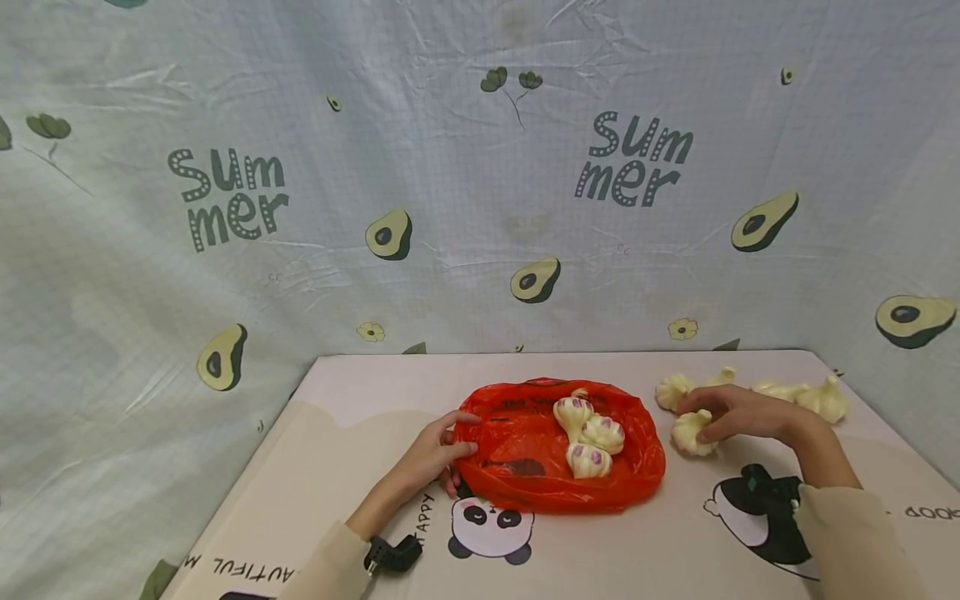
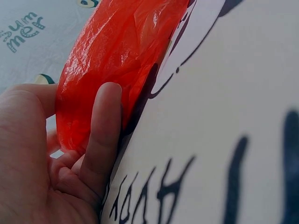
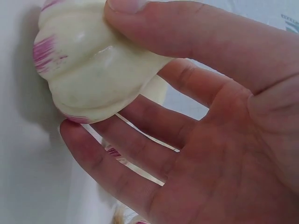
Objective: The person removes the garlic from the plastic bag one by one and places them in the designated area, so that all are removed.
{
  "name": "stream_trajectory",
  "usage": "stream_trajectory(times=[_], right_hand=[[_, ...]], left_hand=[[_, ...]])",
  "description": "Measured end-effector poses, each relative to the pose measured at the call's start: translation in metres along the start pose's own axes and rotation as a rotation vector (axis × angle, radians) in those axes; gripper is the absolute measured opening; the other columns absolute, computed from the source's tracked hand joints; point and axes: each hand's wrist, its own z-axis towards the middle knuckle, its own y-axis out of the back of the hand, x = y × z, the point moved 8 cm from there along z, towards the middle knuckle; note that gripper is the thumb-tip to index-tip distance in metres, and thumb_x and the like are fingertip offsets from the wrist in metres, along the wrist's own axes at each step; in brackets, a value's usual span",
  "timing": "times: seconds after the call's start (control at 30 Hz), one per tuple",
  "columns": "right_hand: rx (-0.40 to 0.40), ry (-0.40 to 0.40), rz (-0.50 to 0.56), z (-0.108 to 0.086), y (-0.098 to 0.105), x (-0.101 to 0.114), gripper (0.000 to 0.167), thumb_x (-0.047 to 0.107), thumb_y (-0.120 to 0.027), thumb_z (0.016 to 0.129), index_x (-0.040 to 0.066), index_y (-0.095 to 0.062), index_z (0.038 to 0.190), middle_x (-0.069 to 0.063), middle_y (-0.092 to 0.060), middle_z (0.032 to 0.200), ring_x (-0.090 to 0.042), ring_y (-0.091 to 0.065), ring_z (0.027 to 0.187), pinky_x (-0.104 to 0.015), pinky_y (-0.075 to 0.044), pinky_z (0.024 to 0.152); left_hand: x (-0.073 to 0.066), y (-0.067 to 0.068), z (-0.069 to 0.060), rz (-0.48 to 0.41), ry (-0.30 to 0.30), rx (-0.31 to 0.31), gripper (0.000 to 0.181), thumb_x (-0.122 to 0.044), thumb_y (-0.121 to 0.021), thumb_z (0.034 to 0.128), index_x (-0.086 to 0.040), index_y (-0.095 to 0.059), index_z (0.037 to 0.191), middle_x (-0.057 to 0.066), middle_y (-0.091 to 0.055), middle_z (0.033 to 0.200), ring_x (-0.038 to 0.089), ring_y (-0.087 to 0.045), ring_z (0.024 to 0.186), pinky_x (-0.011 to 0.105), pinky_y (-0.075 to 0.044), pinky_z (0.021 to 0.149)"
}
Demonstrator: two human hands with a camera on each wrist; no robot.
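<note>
A red plastic bag lies spread with its mouth up, and several garlic bulbs rest in its right half. At its left rim, my left hand holds the plastic between thumb and fingers; the left wrist view shows the red film between the fingers of that hand. To the right of the bag, my right hand grips a garlic bulb low over the table. In the right wrist view the thumb and fingers of the hand curl round the white, purple-streaked bulb.
More garlic bulbs lie behind and to the right of my right hand, one close beside its fingers. The table has printed pandas and lettering. A patterned curtain hangs behind and on both sides.
</note>
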Motion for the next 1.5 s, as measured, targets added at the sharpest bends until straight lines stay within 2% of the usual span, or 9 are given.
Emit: stream_trajectory(times=[0.4, 0.6, 0.7, 0.8, 0.97, 1.27, 1.5], right_hand=[[-0.021, 0.014, -0.034, 0.003, -0.001, 0.002, 0.044, 0.022, -0.072, 0.087, 0.008, -0.064, 0.128, -0.011, -0.062, 0.131, -0.025, -0.053, 0.115, -0.034, -0.051, 0.088], [-0.047, -0.003, -0.075, 0.006, -0.002, 0.005, 0.048, 0.025, -0.074, 0.086, 0.007, -0.063, 0.129, -0.010, -0.062, 0.131, -0.026, -0.053, 0.116, -0.035, -0.051, 0.089], [-0.052, -0.004, -0.082, 0.006, -0.002, 0.005, 0.049, 0.025, -0.074, 0.086, 0.007, -0.063, 0.130, -0.011, -0.062, 0.133, -0.027, -0.054, 0.118, -0.039, -0.052, 0.090], [-0.054, -0.003, -0.079, 0.004, -0.001, 0.005, 0.049, 0.025, -0.074, 0.086, 0.007, -0.063, 0.131, -0.013, -0.061, 0.135, -0.030, -0.054, 0.120, -0.049, -0.055, 0.095], [-0.039, 0.002, -0.057, 0.002, -0.001, 0.005, 0.049, 0.023, -0.074, 0.087, 0.006, -0.063, 0.132, -0.016, -0.061, 0.138, -0.037, -0.054, 0.126, -0.063, -0.052, 0.101], [-0.028, -0.011, -0.037, -0.003, 0.001, 0.002, 0.053, 0.023, -0.072, 0.087, 0.007, -0.061, 0.135, -0.023, -0.056, 0.144, -0.047, -0.051, 0.131, -0.069, -0.049, 0.102], [-0.043, -0.027, -0.040, -0.007, 0.007, 0.001, 0.052, 0.022, -0.073, 0.087, 0.007, -0.060, 0.135, -0.022, -0.059, 0.140, -0.042, -0.056, 0.126, -0.065, -0.054, 0.099]], left_hand=[[-0.002, 0.001, 0.000, 0.007, 0.007, -0.003, 0.045, -0.020, -0.064, 0.1008, -0.015, -0.054, 0.144, 0.010, -0.059, 0.082, 0.016, -0.061, 0.045, 0.029, -0.057, 0.046], [-0.001, 0.001, -0.001, 0.005, 0.001, -0.001, 0.044, -0.019, -0.064, 0.1010, -0.014, -0.054, 0.144, 0.010, -0.059, 0.081, 0.016, -0.061, 0.046, 0.029, -0.057, 0.046], [0.000, 0.001, -0.001, 0.001, 0.008, -0.006, 0.044, -0.019, -0.063, 0.1011, -0.015, -0.054, 0.144, 0.010, -0.059, 0.082, 0.016, -0.061, 0.046, 0.029, -0.057, 0.047], [0.001, 0.001, 0.000, 0.006, 0.010, -0.009, 0.044, -0.019, -0.064, 0.1010, -0.016, -0.054, 0.144, 0.010, -0.059, 0.081, 0.016, -0.061, 0.046, 0.029, -0.057, 0.047], [0.000, 0.001, 0.000, 0.013, 0.010, -0.013, 0.044, -0.020, -0.064, 0.1009, -0.016, -0.054, 0.144, 0.010, -0.059, 0.079, 0.016, -0.061, 0.045, 0.029, -0.057, 0.046], [0.000, 0.001, -0.001, 0.005, 0.009, -0.005, 0.044, -0.019, -0.063, 0.1008, -0.016, -0.054, 0.144, 0.010, -0.058, 0.081, 0.016, -0.061, 0.045, 0.029, -0.057, 0.046], [0.000, 0.001, 0.000, 0.010, 0.011, -0.012, 0.044, -0.021, -0.064, 0.1007, -0.016, -0.054, 0.144, 0.010, -0.059, 0.081, 0.016, -0.061, 0.045, 0.029, -0.057, 0.046]])
